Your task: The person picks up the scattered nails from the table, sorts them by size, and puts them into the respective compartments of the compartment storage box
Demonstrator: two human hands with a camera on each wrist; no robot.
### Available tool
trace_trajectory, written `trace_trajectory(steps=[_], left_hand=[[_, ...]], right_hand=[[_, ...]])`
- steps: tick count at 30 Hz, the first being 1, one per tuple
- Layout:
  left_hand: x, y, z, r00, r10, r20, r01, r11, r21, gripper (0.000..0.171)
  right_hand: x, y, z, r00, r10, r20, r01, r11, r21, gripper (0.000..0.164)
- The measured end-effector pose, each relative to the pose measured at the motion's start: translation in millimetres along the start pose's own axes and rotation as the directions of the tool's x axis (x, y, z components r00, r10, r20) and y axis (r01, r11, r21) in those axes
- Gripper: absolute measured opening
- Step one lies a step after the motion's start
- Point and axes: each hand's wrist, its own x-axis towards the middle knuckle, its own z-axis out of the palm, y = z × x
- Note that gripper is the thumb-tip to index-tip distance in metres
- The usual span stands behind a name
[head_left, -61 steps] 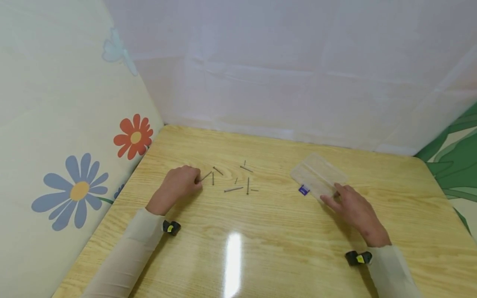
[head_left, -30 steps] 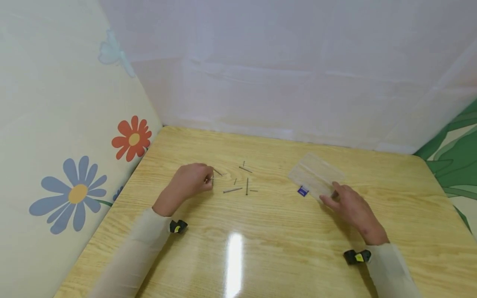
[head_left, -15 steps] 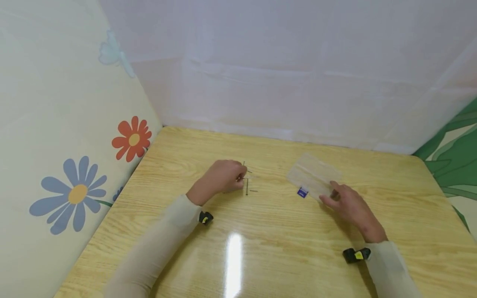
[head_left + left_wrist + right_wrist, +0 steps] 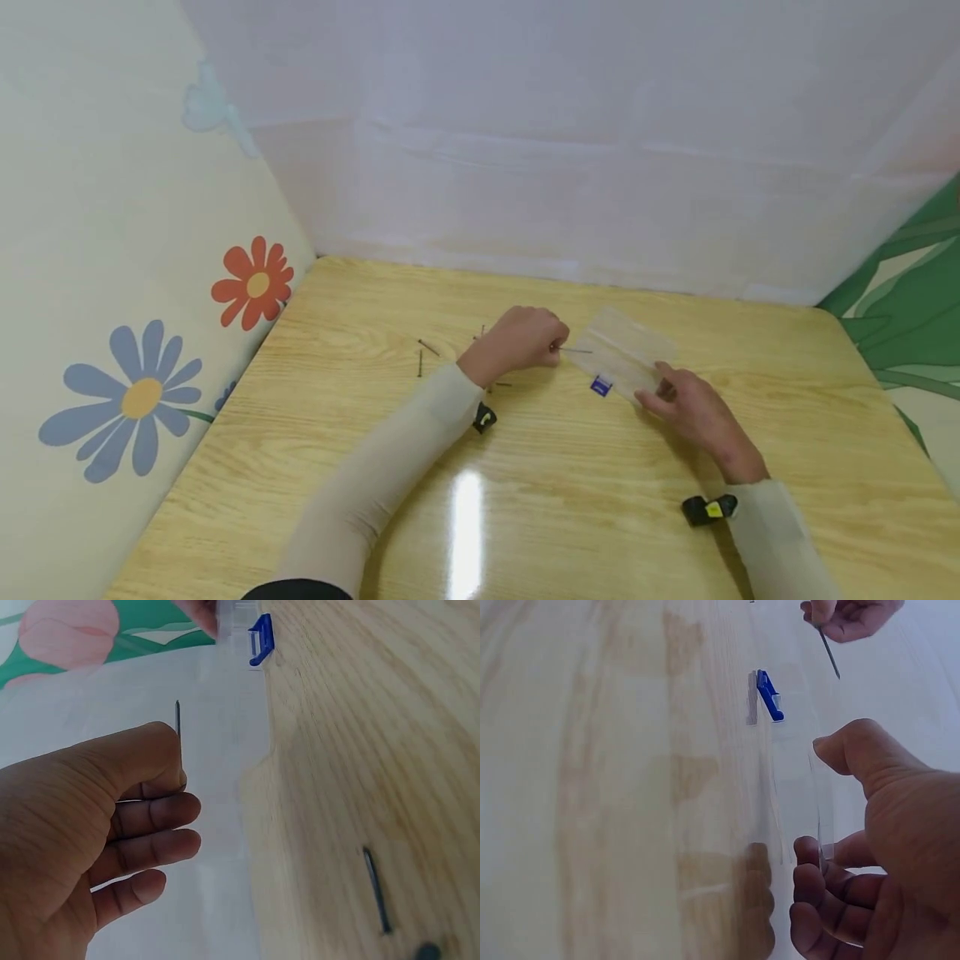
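In the head view my left hand (image 4: 519, 337) pinches a nail (image 4: 577, 351) between thumb and index finger. Its point reaches out toward the clear plastic box (image 4: 628, 343), overlapping the near left side there. The left wrist view shows the same nail (image 4: 178, 727) standing out past the thumb, the other fingers loosely curled. My right hand (image 4: 697, 412) holds the box by its right side, thumb and fingers either side of the clear wall in the right wrist view. A blue latch (image 4: 601, 385) sits on the box's front edge.
Several loose nails (image 4: 420, 363) lie on the wooden table (image 4: 585, 483), some partly hidden behind my left forearm. A white cloth (image 4: 480, 192) hangs behind the table. A flower-printed panel (image 4: 112, 250) stands at the left.
My left hand has picked up a nail at the left of the scattered nails and carried it rightward over them to the box. The right hand stays at the box.
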Motion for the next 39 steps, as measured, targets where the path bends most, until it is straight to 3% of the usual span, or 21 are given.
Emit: trace_trajectory(steps=[12, 19, 26, 39], left_hand=[[47.5, 6.7, 12.3, 0.997, 0.032, 0.07, -0.033, 0.999, 0.003, 0.024], [63.4, 13.4, 14.2, 0.994, 0.072, 0.08, -0.077, 0.996, 0.054, 0.017], [60.5, 13.6, 14.1, 0.995, 0.063, 0.077, -0.071, 0.991, 0.11, 0.01], [31.3, -6.6, 16.7, 1.0, 0.023, 0.018, -0.025, 0.995, 0.096, 0.014]], right_hand=[[-0.3, 3.1, 0.8, 0.999, -0.04, -0.014, 0.041, 0.998, 0.053, 0.069], [1.0, 2.8, 2.0, 0.999, -0.032, -0.017, 0.033, 0.998, 0.055, 0.071], [1.5, 3.4, 1.5, 1.0, 0.002, -0.01, -0.001, 0.999, 0.048, 0.07], [1.4, 0.8, 2.8, 1.0, 0.011, -0.013, -0.01, 0.999, 0.045, 0.072]])
